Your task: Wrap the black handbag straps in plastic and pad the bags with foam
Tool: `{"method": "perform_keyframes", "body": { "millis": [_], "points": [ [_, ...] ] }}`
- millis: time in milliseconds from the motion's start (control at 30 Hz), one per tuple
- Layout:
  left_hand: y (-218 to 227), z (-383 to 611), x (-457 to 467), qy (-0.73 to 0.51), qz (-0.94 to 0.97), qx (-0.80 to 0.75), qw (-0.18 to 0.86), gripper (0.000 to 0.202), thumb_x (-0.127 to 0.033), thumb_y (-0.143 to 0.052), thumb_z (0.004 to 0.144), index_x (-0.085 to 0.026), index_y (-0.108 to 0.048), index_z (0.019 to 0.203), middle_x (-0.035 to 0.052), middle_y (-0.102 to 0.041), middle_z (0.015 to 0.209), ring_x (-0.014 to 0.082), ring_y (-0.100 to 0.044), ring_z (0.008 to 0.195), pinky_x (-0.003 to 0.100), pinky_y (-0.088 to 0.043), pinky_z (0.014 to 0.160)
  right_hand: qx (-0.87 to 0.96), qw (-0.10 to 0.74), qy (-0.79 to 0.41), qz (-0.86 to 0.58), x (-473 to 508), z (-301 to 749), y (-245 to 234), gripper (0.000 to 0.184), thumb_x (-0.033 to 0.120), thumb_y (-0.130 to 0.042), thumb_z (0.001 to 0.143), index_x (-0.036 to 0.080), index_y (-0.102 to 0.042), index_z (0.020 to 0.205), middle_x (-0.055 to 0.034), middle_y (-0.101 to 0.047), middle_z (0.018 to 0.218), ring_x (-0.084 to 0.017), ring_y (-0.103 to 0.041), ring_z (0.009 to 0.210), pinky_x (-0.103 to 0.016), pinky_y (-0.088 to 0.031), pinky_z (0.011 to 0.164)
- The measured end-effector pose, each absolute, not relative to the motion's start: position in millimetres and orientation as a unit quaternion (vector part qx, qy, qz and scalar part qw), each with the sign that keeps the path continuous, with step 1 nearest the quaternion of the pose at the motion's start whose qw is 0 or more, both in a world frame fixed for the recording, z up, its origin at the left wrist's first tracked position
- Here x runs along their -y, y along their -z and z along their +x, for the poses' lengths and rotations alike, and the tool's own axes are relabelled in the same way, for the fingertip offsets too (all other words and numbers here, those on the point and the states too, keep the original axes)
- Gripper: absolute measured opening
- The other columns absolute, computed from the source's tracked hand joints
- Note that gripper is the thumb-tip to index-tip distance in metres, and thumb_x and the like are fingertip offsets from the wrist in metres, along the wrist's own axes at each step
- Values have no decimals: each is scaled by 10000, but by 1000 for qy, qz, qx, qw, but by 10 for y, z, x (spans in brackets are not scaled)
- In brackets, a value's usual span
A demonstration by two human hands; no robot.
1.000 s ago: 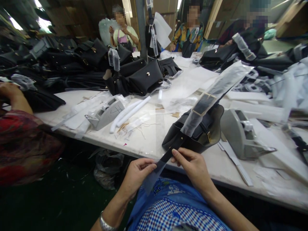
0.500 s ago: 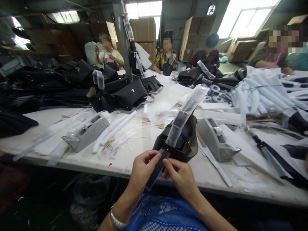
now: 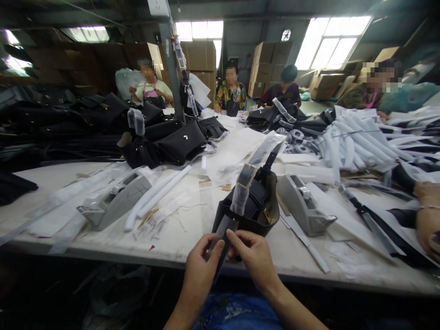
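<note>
Both hands are engaged on the strap end [image 3: 227, 226] of a black bag [image 3: 253, 195], which sits upright on the table [image 3: 192, 231], near its front edge and slightly right of the view's centre. Taking the bag as the dial's centre, the strap end runs down toward 7 o'clock under translucent film. The left hand [image 3: 205, 260], at 7 o'clock, has its grip closed on the strap end, thumb laid on the upper face; its fingertips are partly hidden. The right hand [image 3: 253, 254], at 6 o'clock, has its grip closed in a narrow pinch at the strap's right edge, the thumb tip just above that of the left; contact behind the strap cannot be seen. Toward 12 o'clock rises a wrapped strap section [image 3: 256, 156] carrying a buckle [image 3: 246, 175]. One grey tape dispenser [image 3: 309, 213] stands at 3 o'clock, just beside the bag; a second dispenser [image 3: 115, 201] stands at 9 o'clock, well apart, with white foam rods [image 3: 154, 201] between. A flat metal strip [image 3: 309, 247] lies at 4 o'clock. Piled black bags [image 3: 182, 144] occupy 10 to 11 o'clock; bundled white rods [image 3: 357, 142], 2 o'clock.
</note>
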State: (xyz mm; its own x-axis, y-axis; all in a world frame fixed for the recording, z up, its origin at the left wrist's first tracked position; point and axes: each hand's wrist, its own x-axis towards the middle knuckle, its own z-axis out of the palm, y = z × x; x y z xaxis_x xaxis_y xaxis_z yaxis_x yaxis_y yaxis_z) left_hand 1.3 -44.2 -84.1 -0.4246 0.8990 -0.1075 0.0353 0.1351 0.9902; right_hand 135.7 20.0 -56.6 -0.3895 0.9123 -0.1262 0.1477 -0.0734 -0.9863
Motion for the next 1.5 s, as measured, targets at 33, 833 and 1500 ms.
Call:
{"method": "perform_keyframes", "body": {
  "millis": [33,833,1500],
  "points": [
    [870,36,470,-554,359,-645,384,401,-548,-661,835,-179,-704,986,66,-740,929,230,-682,880,289,-527,771,597,328,-581,-445,-198,1356,568,492,575,-628,872,153,-678,624,-29,-644,544,-140,-578,532,-238,-447,562],
    [845,-251,652,-398,770,-463,-183,427,-63,-535,936,-89,-558,1361,119,-743,947,169,-693,762,249,-553,631,593,295,-621,-419,-198,1407,521,544,647,-642,829,133,-724,671,-74,-701,560,-162,-650,534,-242,-489,564],
    [576,26,669,-506,413,-659,374,344,-502,-605,883,-188,-691,993,66,-739,842,204,-703,776,272,-554,678,650,281,-581,-401,-283,1432,530,486,519,-584,922,141,-701,640,-12,-625,484,-100,-539,457,-200,-391,496]
  ]
}}
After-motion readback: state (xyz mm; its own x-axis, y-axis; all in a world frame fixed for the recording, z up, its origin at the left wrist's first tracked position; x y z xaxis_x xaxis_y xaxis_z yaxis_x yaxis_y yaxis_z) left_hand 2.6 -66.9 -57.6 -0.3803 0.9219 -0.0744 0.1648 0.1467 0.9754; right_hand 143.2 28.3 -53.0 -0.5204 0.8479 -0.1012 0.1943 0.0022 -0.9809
